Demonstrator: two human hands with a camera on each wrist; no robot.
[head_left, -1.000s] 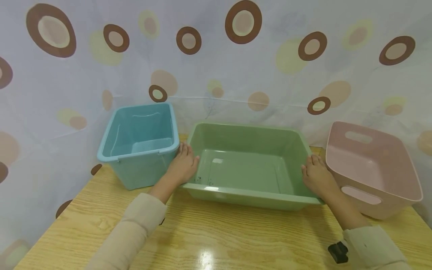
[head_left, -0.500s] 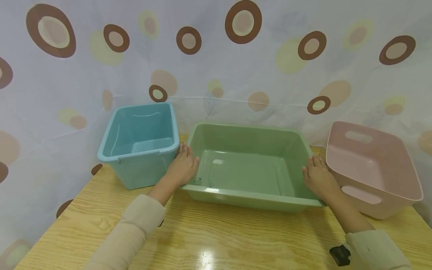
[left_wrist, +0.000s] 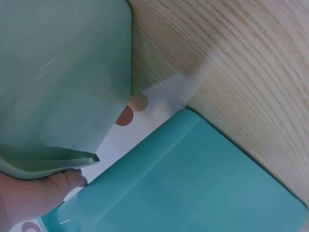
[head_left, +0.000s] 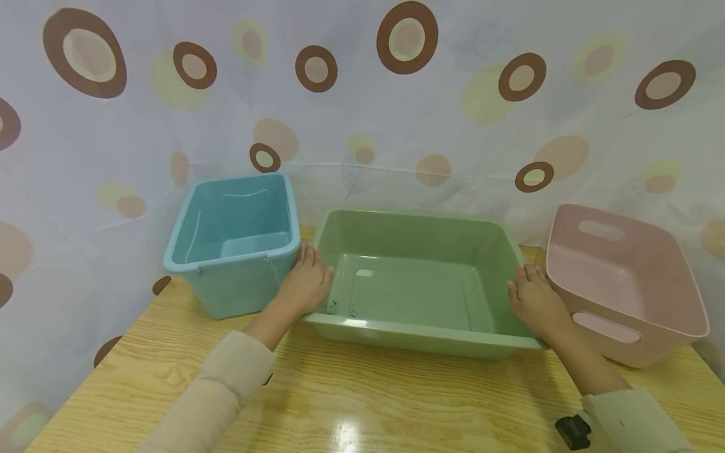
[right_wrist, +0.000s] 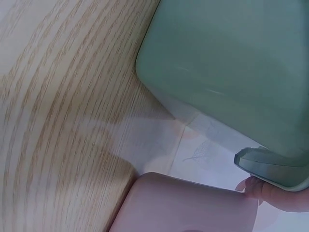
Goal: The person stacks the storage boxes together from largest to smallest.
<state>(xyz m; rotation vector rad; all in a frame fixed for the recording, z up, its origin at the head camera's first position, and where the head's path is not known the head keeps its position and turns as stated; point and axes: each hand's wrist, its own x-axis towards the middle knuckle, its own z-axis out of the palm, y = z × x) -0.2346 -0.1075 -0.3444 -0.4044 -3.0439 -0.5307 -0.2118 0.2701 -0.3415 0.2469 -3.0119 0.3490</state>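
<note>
A wide green plastic basin (head_left: 419,343) stands at the middle of the wooden table. My left hand (head_left: 306,284) grips its left rim, thumb on the inner side. In the left wrist view that hand's fingers (left_wrist: 53,191) lie under the lip, close to the blue bin. At the other end my right hand (head_left: 538,302) holds the right rim. Its fingers (right_wrist: 275,195) show beneath the lip in the right wrist view, right at the pink basket's edge. A few dark specks mark the basin's floor near its front left corner.
A tall blue bin (head_left: 243,289) stands close on the left of the basin. On the right is a pink basket (head_left: 651,352) with oval handle holes. A dotted curtain (head_left: 362,113) hangs behind the wooden table (head_left: 396,402).
The green basin has shifted slightly toward me, with both hands staying on its rims. The blue bin and pink basket have kept their places.
</note>
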